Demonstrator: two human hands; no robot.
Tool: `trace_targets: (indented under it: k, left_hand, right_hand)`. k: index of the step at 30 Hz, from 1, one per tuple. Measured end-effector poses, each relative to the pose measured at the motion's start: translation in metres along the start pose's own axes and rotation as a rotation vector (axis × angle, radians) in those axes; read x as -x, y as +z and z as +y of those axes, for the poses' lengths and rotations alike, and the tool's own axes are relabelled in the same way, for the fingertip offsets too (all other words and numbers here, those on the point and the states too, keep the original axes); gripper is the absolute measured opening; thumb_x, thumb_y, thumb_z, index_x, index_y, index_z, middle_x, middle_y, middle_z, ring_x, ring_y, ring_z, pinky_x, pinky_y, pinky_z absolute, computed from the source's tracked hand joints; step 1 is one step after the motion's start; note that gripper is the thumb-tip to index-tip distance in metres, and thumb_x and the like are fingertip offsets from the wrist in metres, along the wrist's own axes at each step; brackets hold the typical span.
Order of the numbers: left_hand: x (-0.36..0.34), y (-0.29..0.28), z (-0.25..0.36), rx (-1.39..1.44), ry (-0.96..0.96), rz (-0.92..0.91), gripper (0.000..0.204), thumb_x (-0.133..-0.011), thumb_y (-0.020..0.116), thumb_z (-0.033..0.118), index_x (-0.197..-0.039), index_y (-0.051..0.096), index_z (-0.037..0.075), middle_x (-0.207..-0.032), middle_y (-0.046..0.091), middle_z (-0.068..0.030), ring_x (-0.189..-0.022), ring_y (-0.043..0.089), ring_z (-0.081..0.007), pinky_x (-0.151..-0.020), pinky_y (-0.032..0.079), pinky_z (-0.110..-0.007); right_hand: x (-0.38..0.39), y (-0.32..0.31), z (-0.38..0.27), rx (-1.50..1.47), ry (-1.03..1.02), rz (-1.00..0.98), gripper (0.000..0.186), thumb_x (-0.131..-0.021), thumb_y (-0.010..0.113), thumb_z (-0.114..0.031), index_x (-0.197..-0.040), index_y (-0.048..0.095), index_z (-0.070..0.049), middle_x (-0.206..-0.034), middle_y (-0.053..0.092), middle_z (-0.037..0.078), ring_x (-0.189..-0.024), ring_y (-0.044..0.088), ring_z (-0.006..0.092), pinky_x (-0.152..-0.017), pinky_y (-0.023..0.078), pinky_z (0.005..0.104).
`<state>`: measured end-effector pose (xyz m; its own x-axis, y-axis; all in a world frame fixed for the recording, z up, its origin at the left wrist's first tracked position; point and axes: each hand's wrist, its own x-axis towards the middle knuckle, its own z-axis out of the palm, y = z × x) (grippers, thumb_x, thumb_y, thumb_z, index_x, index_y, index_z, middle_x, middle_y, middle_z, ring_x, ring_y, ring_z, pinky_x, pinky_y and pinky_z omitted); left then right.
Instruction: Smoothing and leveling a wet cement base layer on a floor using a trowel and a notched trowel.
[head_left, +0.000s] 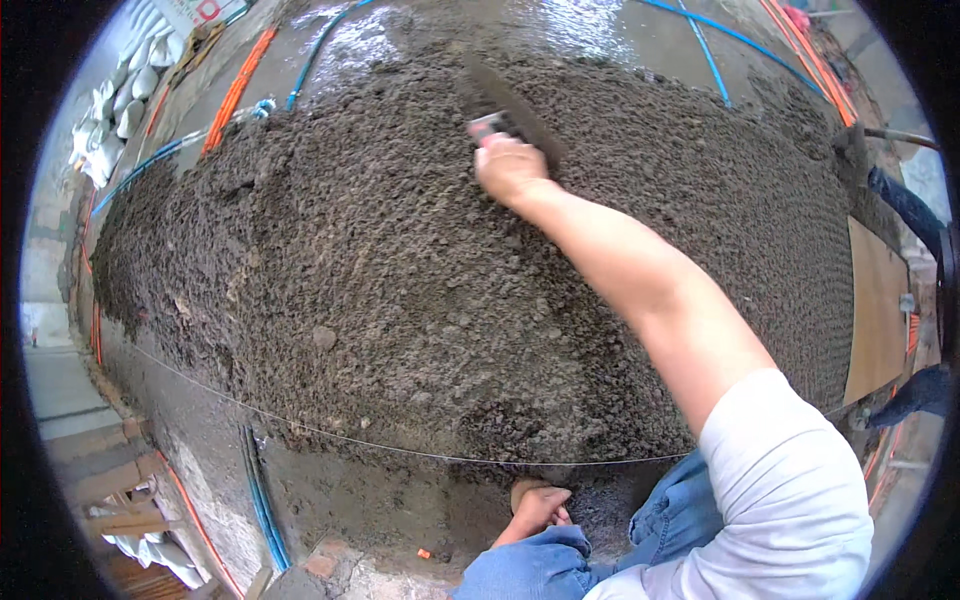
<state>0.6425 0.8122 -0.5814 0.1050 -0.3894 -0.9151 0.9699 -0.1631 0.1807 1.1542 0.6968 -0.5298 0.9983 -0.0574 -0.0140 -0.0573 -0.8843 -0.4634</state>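
My right hand (508,168) grips the pinkish handle of a long metal trowel (505,105), slightly blurred, which lies over the far part of a broad bed of coarse, damp grey mortar (380,250). My left hand (545,505) is low at the bottom centre beside my jeans, below a thin string (365,437) stretched along the near edge of the mortar; its fingers are curled, and what is inside them, if anything, is hidden.
Blue pipes (710,60) and orange conduits (238,90) cross wet concrete (430,25) beyond the mortar. White sacks (125,95) are piled at upper left. At right stand a wooden board (875,310) and another person's dark-clad legs (905,210) beside a tool handle (900,135).
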Motion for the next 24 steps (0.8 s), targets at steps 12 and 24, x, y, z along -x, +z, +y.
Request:
trace_targets:
  k: [12,24]
  left_hand:
    - [-0.004,-0.005,-0.008,0.049,-0.048,0.055,0.029,-0.091,0.060,0.029,-0.085,0.067,0.001,-0.068,0.065,-0.0086,-0.052,0.061,-0.0163,-0.043,0.046,-0.027]
    - [-0.001,0.002,0.002,-0.053,-0.050,0.096,0.030,-0.092,0.059,0.028,-0.085,0.066,0.000,-0.068,0.065,-0.0101,-0.051,0.062,-0.0197,-0.040,0.047,-0.030]
  right_hand:
    - [0.057,-0.026,-0.050,-0.217,-0.296,-0.457,0.045,-0.089,0.052,-0.044,-0.093,0.066,-0.001,-0.093,0.067,0.020,-0.093,0.063,0.0368,-0.083,0.048,0.0454]
    - [0.039,-0.144,0.200,0.002,0.072,0.009,0.043,-0.087,0.051,-0.044,-0.091,0.066,-0.004,-0.094,0.067,0.020,-0.092,0.063,0.0381,-0.080,0.047,0.0476]
